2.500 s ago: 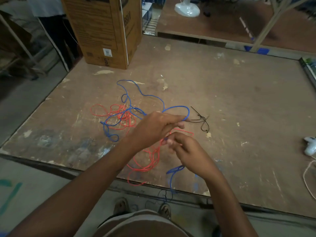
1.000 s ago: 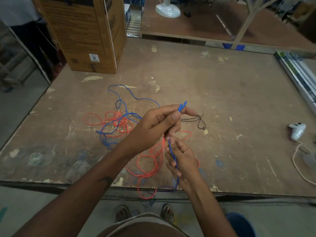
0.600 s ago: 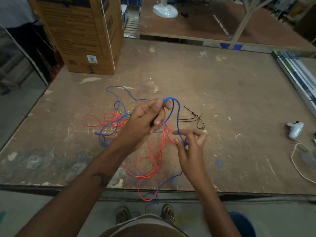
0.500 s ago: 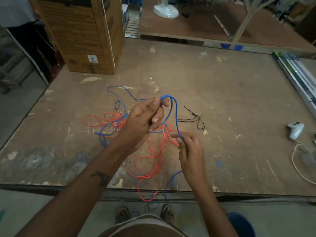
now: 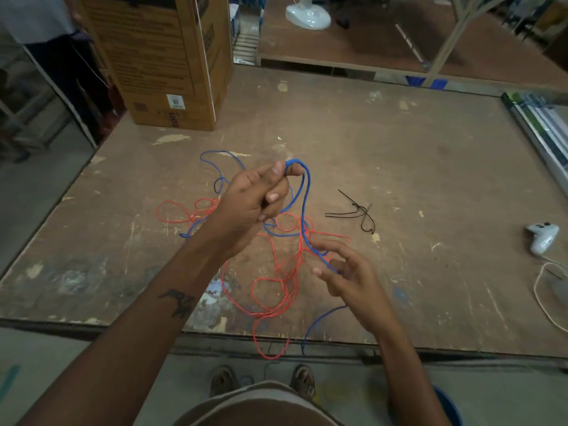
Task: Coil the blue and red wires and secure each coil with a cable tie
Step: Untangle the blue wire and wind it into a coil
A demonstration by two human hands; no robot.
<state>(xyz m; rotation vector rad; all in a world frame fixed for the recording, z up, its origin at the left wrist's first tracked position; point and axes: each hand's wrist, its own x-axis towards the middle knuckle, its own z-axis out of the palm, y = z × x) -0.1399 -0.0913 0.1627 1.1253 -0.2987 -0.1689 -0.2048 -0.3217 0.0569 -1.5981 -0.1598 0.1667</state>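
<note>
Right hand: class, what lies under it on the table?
Under the right hand lie red wire loops and blue wire on the table. Anything directly beneath the palm is covered.

Bare table [image 5: 384, 142] beyond my hands; red wire [image 5: 276, 290] tangle beneath, cable ties [image 5: 358, 212] right, cardboard box [image 5: 159, 59] far-left.
</note>
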